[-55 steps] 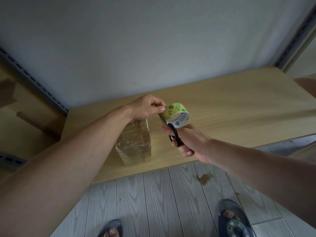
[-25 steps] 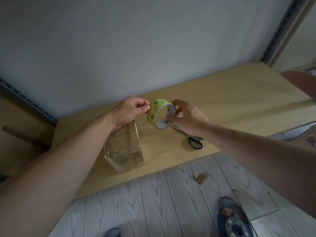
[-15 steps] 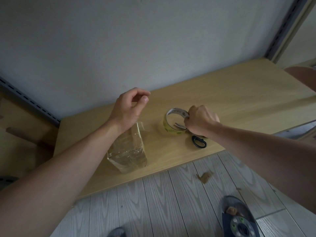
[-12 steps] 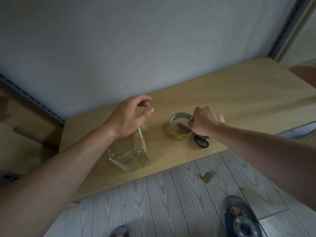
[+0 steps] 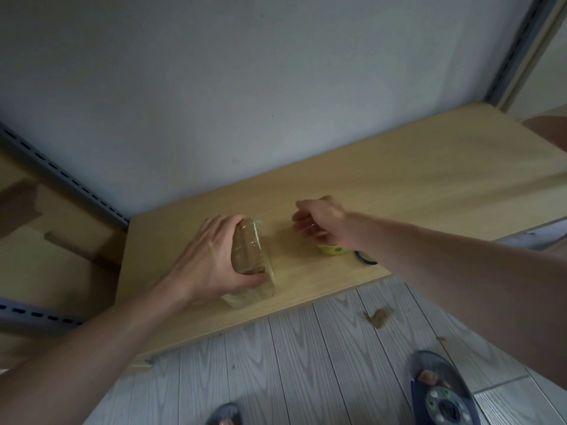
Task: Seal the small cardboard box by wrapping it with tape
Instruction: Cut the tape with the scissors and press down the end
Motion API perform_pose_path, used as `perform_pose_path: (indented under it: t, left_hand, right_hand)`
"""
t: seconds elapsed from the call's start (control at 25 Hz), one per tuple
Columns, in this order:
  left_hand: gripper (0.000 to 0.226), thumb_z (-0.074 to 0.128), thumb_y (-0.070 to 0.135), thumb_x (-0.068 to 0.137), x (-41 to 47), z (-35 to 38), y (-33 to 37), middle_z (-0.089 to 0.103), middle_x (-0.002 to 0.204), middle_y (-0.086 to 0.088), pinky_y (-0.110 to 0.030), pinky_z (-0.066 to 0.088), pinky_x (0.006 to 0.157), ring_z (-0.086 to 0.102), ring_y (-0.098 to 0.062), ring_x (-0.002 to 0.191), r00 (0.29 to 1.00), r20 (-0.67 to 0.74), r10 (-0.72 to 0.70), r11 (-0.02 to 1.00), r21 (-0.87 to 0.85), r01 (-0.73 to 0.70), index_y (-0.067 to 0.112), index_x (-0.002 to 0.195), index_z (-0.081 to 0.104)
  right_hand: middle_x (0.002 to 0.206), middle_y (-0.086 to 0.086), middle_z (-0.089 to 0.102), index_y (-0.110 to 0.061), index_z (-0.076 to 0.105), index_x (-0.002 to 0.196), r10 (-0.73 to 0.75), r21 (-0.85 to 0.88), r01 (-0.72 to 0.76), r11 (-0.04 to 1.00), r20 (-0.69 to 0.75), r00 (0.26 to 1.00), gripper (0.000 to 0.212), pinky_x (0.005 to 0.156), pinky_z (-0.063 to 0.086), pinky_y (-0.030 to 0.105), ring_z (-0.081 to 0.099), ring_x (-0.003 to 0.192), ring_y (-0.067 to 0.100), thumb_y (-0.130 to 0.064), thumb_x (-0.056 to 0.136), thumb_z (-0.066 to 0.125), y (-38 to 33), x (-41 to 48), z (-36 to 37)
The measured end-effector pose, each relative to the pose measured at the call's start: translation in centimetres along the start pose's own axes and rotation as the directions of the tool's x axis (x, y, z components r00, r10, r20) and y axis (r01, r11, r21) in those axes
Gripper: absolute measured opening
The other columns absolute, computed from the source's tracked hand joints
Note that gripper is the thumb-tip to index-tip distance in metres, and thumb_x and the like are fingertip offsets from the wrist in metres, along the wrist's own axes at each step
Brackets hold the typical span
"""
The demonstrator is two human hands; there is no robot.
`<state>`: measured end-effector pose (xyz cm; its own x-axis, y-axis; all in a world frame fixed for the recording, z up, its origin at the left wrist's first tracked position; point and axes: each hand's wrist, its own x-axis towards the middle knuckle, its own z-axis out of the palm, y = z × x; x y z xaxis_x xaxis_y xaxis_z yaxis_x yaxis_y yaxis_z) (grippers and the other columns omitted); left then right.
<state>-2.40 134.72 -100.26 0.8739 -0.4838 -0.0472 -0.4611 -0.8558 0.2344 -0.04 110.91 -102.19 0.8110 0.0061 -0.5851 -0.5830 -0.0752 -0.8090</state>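
Since half a second ago, my left hand (image 5: 211, 259) has dropped from above onto the small cardboard box (image 5: 251, 256), and my right hand (image 5: 322, 222) has let go of the tape roll (image 5: 333, 249) and risen off it.

The box stands on the table (image 5: 429, 167), already glossy with tape. The table's front edge is close on the box's near side. The roll lies to the right of the box, well apart from it. The black scissors (image 5: 365, 259) peek out just beyond the roll, farther right again.

My worry is the freshly cut tape end. If I do not press it flat, it could lift or crease at the box's far top edge. Gripping too hard could tip the box towards the near edge and slide it off. My right wrist hangs over the roll and scissors, so a careless sweep could knock them to the floor.

My left hand wraps the box's left side. Its fingers curl over the far top end, and its thumb clamps the near end. My right hand hovers to the right of the box, above the roll. Its fingers are loosely curled, blurred, and seemingly holding nothing.
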Motion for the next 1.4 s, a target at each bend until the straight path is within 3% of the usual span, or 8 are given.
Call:
perform_pose_path:
  t: [0.08, 0.16, 0.36, 0.76, 1.04, 1.2, 1.32, 1.4]
  left_hand:
    - [0.114, 0.075, 0.081, 0.057, -0.2, 0.2, 0.0, 0.047, 0.139, 0.004, -0.023, 0.031, 0.101, 0.04, -0.014, 0.128, 0.999, -0.042, 0.003, 1.0, 0.005, -0.003, 0.019, 0.146, 0.038]
    - [0.115, 0.071, 0.083, 0.057, -0.4, 0.3, 0.0, 0.047, 0.137, 0.003, -0.026, 0.033, 0.102, 0.041, -0.015, 0.127, 0.998, -0.061, -0.003, 1.0, 0.012, 0.004, 0.018, 0.146, 0.038]
    - [0.103, 0.078, 0.075, 0.059, -1.7, 0.4, -1.1, 0.05, 0.131, 0.008, -0.025, 0.034, 0.096, 0.044, -0.011, 0.12, 0.99, -0.139, -0.036, 0.996, -0.083, 0.024, 0.023, 0.142, 0.043]
    - [0.107, 0.076, 0.072, 0.061, -3.8, 0.6, -3.6, 0.035, 0.125, 0.025, -0.019, 0.032, 0.098, 0.04, -0.003, 0.119, 0.978, -0.194, -0.076, 0.973, -0.231, 0.03, 0.02, 0.146, 0.038]
    - [0.107, 0.071, 0.071, 0.061, -4.2, 1.6, -5.4, 0.047, 0.133, 0.006, -0.029, 0.041, 0.103, 0.046, -0.011, 0.121, 0.963, -0.211, -0.168, 0.942, -0.322, 0.094, 0.016, 0.147, 0.036]
    - [0.108, 0.074, 0.07, 0.062, -4.5, 1.8, -5.7, 0.044, 0.133, 0.007, -0.03, 0.041, 0.1, 0.045, -0.011, 0.121, 0.962, -0.203, -0.182, 0.937, -0.334, 0.107, 0.018, 0.148, 0.033]
    - [0.102, 0.084, 0.059, 0.064, -4.4, 2.0, -5.2, 0.044, 0.128, 0.009, -0.034, 0.044, 0.099, 0.044, -0.01, 0.118, 0.963, -0.21, -0.171, 0.938, -0.335, 0.093, 0.02, 0.144, 0.034]
    - [0.101, 0.083, 0.06, 0.063, -4.3, 2.0, -4.9, 0.045, 0.126, 0.009, -0.034, 0.044, 0.098, 0.045, -0.01, 0.117, 0.96, -0.212, -0.181, 0.93, -0.355, 0.097, 0.021, 0.143, 0.035]
  right_hand:
    - [0.089, 0.012, 0.07, -0.006, 0.068, 0.098, 0.059, 0.147, -0.085, 0.986, 0.176, 0.983, 0.039, 0.068, 0.047, 0.033, 0.064, 0.075, 0.024, -0.042, 0.1, 0.054, 0.0, -0.5, 2.1]
    - [0.082, 0.009, 0.069, -0.008, 0.067, 0.094, 0.04, 0.188, -0.083, 0.979, 0.22, 0.975, 0.035, 0.067, 0.049, 0.033, 0.065, 0.075, 0.023, -0.042, 0.096, 0.062, 0.1, -0.7, 3.6]
    - [0.071, 0.004, 0.064, -0.008, 0.071, 0.084, -0.123, 0.213, 0.111, 0.971, 0.045, 0.991, 0.012, 0.053, 0.045, 0.024, 0.055, 0.059, 0.013, -0.017, 0.088, 0.076, -0.2, -0.9, 5.9]
    - [0.058, -0.005, 0.061, -0.018, 0.069, 0.067, -0.225, 0.021, 0.226, 0.974, -0.044, 0.973, 0.03, 0.07, 0.054, 0.035, 0.056, 0.062, 0.014, -0.037, 0.089, 0.074, 0.7, -1.1, 10.7]
    - [0.091, -0.003, 0.063, -0.02, 0.057, 0.098, -0.156, -0.133, 0.139, 0.981, -0.126, 0.98, 0.046, 0.064, 0.046, 0.029, 0.059, 0.081, 0.016, -0.065, 0.085, 0.063, 1.6, -0.3, 13.5]
    - [0.119, 0.007, 0.062, -0.024, 0.057, 0.109, -0.174, -0.216, 0.131, 0.968, -0.195, 0.965, 0.049, 0.101, 0.046, 0.046, 0.056, 0.112, 0.03, -0.066, 0.091, 0.04, 0.9, 0.3, 14.5]
    - [0.119, 0.008, 0.064, -0.023, 0.062, 0.118, -0.203, -0.158, 0.196, 0.968, -0.027, 0.979, 0.092, 0.102, 0.046, 0.05, 0.059, 0.112, 0.031, -0.094, 0.067, 0.032, -0.6, 0.1, 15.1]
    - [0.106, 0.006, 0.071, -0.022, 0.07, 0.104, -0.199, -0.197, 0.204, 0.959, 0.045, 0.979, 0.089, 0.097, 0.052, 0.046, 0.067, 0.102, 0.027, -0.095, 0.064, 0.04, -0.5, 0.3, 14.9]
